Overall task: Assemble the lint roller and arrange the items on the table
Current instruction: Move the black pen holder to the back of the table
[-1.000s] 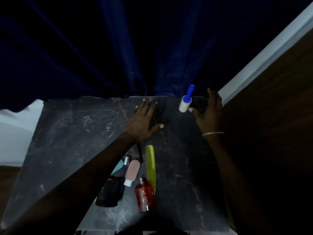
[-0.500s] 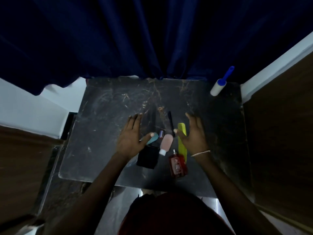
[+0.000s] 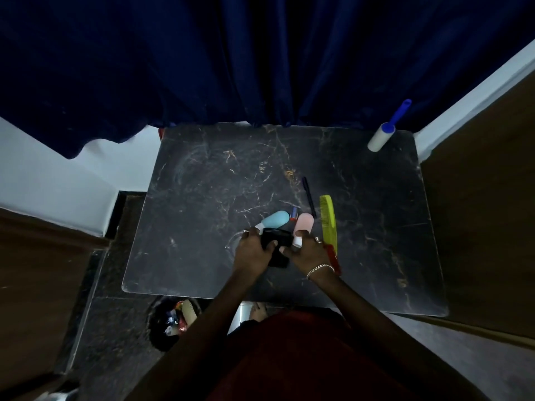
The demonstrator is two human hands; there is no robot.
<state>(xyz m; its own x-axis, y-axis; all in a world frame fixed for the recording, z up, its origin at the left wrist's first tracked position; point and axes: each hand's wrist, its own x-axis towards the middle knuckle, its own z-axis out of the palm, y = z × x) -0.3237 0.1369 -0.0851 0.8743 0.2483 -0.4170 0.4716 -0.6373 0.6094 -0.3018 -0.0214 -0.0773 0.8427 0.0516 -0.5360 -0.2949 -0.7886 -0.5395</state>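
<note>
1. Near the table's [image 3: 202, 198] middle, your left hand [image 3: 251, 251] grips the pouch [image 3: 276, 240]; your right hand's [image 3: 308, 254] hold is unclear.
2. Lint roller [image 3: 381, 137] lies at the far-right corner.
3. Tugging could roll the pink bottle [image 3: 304, 224] beside it.

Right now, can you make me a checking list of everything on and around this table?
Surface: dark marbled tabletop, scratched.
Job's things: white lint roller with blue handle at far right corner; yellow-green plastic comb, pink bottle, light blue bottle, thin black pen and black pouch grouped near front.
Clutter: round basket on floor.
Hands: left hand grips the pouch; right hand touches it, grip unclear.
Cables: nothing seen.
Surroundings: dark blue curtain behind table.
</note>
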